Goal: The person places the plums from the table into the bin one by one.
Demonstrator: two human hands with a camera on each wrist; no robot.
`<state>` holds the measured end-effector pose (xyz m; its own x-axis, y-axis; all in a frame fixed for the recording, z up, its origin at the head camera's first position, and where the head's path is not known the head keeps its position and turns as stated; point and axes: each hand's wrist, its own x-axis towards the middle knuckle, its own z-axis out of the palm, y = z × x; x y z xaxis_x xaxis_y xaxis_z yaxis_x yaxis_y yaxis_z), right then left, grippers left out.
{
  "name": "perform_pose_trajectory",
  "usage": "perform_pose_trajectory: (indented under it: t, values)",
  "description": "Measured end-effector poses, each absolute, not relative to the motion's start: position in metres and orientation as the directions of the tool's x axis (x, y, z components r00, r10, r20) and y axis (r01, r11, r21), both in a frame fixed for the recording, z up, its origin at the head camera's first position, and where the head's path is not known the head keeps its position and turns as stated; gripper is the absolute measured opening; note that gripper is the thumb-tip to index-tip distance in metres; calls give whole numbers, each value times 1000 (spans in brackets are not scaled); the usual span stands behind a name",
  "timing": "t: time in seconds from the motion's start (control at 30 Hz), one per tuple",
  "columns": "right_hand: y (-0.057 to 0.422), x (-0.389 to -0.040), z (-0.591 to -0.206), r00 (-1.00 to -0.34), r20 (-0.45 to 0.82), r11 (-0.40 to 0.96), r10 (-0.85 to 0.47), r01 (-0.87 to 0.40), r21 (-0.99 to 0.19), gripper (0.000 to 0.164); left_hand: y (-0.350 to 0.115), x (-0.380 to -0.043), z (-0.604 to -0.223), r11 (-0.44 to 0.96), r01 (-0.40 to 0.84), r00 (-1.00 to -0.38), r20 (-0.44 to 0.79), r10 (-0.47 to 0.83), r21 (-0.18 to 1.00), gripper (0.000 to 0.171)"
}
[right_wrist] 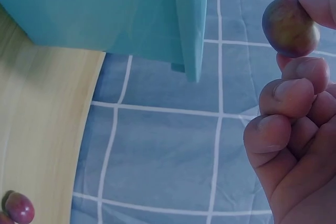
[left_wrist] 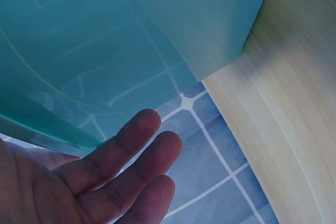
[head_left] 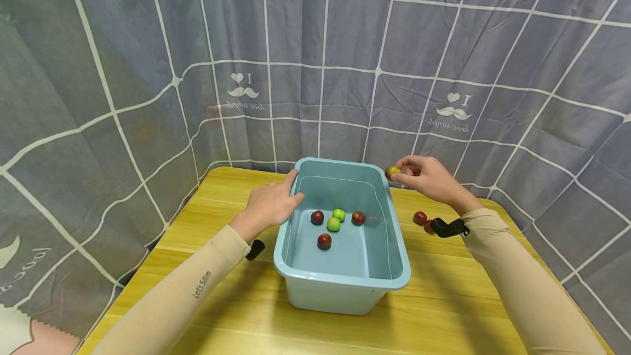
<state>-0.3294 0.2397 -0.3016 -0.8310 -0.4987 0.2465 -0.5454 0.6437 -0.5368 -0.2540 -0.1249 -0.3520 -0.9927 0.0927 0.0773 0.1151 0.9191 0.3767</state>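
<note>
Our right grip (head_left: 428, 179), pinching one fruit (head_left: 393, 172) near the tub (head_left: 335, 293); left grip (head_left: 269, 202), fingers (left_wrist: 164, 148) extended, at its rim (head_left: 340, 276); five fruits (head_left: 323, 241) inside; two fruits (head_left: 420, 218) on the desk (head_left: 443, 300).

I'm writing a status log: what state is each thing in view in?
Tub: upright, open-topped, holding five fruits
Three red fruits: lying apart inside the tub
Two green fruits: close together inside the tub
Yellowish fruit: pinched, near the tub's right rim
Two other red fruits: lying on the table
Left grip: resting on the tub's left rim
Right grip: pinching the yellowish fruit
Curtain: hanging, wrinkled
</note>
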Motion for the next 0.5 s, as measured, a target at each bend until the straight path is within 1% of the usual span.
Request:
perform_pose_trajectory:
  t: [0.5]
  values:
    - [218, -332, -288, -789, 246, 634, -562, -603, -485, 33, -124, -254, -352, 919, 120, -992, 83, 95, 375, 71]
